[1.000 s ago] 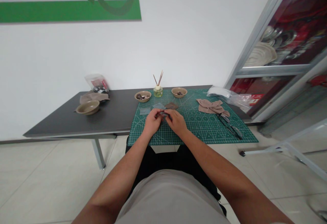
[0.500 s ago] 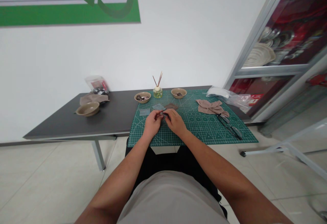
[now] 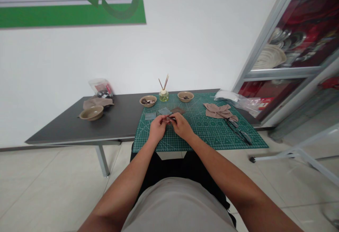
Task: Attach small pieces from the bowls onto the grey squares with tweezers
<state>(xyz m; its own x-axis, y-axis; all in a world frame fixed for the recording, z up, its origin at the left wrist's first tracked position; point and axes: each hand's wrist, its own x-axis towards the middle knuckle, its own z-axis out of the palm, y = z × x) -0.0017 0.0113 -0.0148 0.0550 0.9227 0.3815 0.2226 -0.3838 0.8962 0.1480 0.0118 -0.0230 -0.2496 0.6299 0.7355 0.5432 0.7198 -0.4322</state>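
Over the green cutting mat (image 3: 212,136), my left hand (image 3: 158,129) and my right hand (image 3: 182,126) meet with fingers pinched together. Between the fingertips is a small dark item, too small to identify. Just beyond my hands lie a light blue-grey square (image 3: 150,116), a second blue-grey piece (image 3: 164,111) and a brown piece (image 3: 178,110). A bowl of small dark and pale pieces (image 3: 148,101) stands behind them on the left, and another bowl with dark pieces (image 3: 185,96) on the right.
A glass bottle with reed sticks (image 3: 163,95) stands between the bowls. Right: a crumpled brown cloth (image 3: 217,111), glasses (image 3: 245,137) and a plastic bag (image 3: 246,103). Left, on the dark table (image 3: 60,124): a bowl (image 3: 91,113), a cloth (image 3: 97,102) and a clear container (image 3: 100,87).
My fingertips have shifted slightly around the small item. The bowls, cloths and mat pieces stay in place.
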